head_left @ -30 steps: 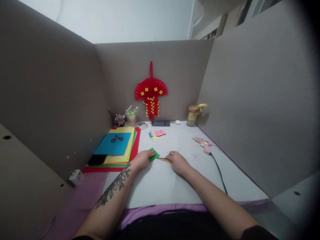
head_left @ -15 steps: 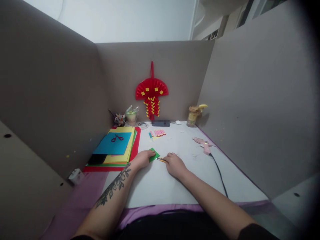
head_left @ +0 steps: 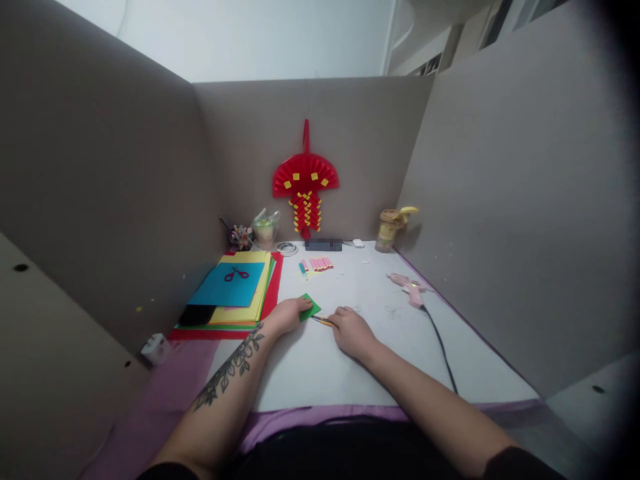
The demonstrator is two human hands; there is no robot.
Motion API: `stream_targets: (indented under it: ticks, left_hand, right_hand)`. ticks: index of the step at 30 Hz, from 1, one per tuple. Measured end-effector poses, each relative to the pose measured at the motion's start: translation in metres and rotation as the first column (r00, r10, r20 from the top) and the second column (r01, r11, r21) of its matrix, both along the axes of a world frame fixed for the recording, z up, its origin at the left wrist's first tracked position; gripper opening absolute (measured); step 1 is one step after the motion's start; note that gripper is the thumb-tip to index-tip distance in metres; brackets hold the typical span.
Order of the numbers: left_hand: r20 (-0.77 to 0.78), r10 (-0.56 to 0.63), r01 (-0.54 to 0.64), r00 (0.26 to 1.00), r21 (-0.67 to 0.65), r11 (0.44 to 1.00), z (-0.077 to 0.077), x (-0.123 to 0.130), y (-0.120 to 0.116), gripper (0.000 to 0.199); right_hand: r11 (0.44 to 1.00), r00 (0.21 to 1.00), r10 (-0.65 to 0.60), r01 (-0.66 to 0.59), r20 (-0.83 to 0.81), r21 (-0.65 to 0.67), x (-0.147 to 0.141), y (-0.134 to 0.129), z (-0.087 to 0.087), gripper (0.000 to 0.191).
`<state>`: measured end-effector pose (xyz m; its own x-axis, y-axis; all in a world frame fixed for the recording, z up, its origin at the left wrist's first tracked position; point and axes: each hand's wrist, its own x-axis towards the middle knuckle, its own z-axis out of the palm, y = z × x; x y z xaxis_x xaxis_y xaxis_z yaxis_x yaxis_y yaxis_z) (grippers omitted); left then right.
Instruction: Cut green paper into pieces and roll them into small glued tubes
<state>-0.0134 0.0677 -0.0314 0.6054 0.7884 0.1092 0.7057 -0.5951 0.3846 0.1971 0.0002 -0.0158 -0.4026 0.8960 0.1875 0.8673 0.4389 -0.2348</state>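
Note:
My left hand (head_left: 287, 316) is closed on a small green paper piece (head_left: 311, 310), its thumb lying over the near side. The paper comes to a point toward the right. In my right hand (head_left: 351, 329) is a slim tool with a yellow handle (head_left: 325, 322) and a narrow, pointed metal tip. That tip reaches the lower right edge of the green paper or lies very close to it. Whether the tool is a craft knife or small scissors is too small to tell. Beyond the hands lie several pink paper rolls (head_left: 321, 264) with yellow ends.
Left, red-handled scissors (head_left: 237, 274) rest on blue paper (head_left: 220, 293) atop a coloured stack. A pink glue gun (head_left: 413, 291) with a black cord lies right. Behind are a tape roll (head_left: 287, 249), phone (head_left: 323, 245) and drink cup (head_left: 387, 231). A red paper ornament (head_left: 306, 177) hangs on the back panel.
The camera view has shifted very slightly. Both hands, the green paper and the yellow-handled tool stay almost where they were.

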Motion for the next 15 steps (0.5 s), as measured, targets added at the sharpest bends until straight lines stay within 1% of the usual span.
stream_targets:
  ticks: [5, 15]
  left_hand:
    - [0.019, 0.002, -0.002, 1.0, 0.005, 1.0, 0.0, 0.0, 0.0, 0.044]
    - [0.02, 0.011, -0.011, 1.0, -0.008, 1.0, -0.002, 0.0, 0.001, 0.047]
  right_hand:
    - [1.0, 1.0, -0.005, 0.005, -0.004, 0.007, -0.001, 0.001, 0.0, 0.03]
    - [0.998, 0.999, 0.034, -0.035, 0.023, 0.046, -0.011, -0.001, -0.002, 0.028]
